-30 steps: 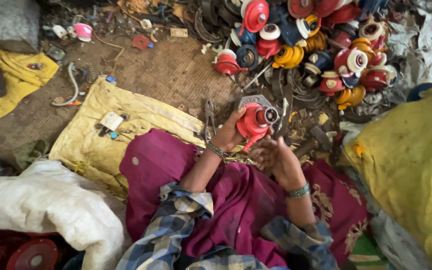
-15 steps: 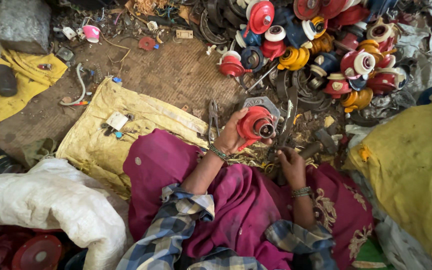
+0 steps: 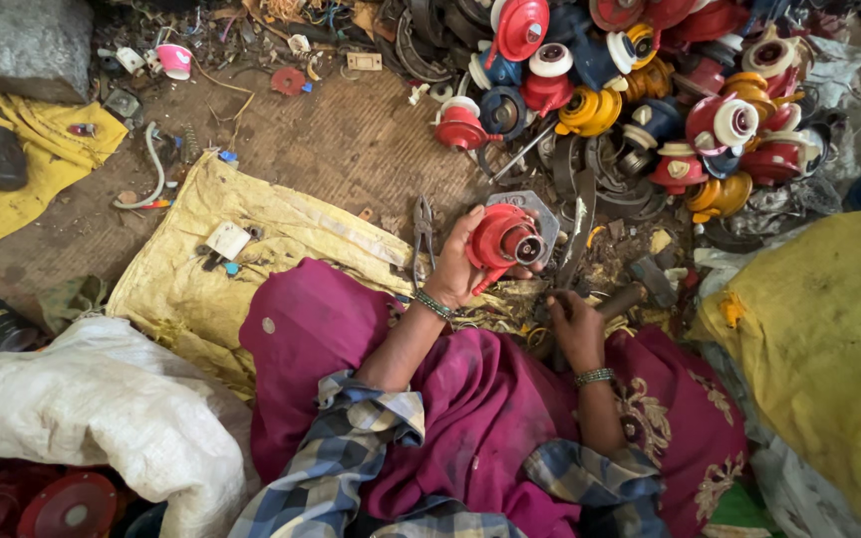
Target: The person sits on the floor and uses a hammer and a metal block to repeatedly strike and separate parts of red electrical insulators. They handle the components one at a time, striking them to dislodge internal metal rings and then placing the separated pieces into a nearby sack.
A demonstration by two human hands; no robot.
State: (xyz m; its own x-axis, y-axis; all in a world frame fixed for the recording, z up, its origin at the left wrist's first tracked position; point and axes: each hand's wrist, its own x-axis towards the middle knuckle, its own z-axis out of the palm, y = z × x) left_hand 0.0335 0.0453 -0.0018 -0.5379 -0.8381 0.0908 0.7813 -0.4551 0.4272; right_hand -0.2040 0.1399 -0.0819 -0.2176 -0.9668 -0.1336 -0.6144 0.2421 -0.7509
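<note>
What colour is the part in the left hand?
Red, with a pale round centre; it shows in the head view.

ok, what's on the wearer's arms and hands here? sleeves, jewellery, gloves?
No gloves: both hands are bare. The left hand has a green beaded bangle at the wrist; the right hand has a similar greenish bangle. Both forearms are bare below rolled-up checked shirt sleeves in blue, white and yellow: left sleeve, right sleeve. No rings can be made out.

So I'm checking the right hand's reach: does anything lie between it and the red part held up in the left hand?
Nothing visible. The left hand grips the red part above the lap; the right hand is low on a dark tool handle, with only scrap on the floor between them.
</note>
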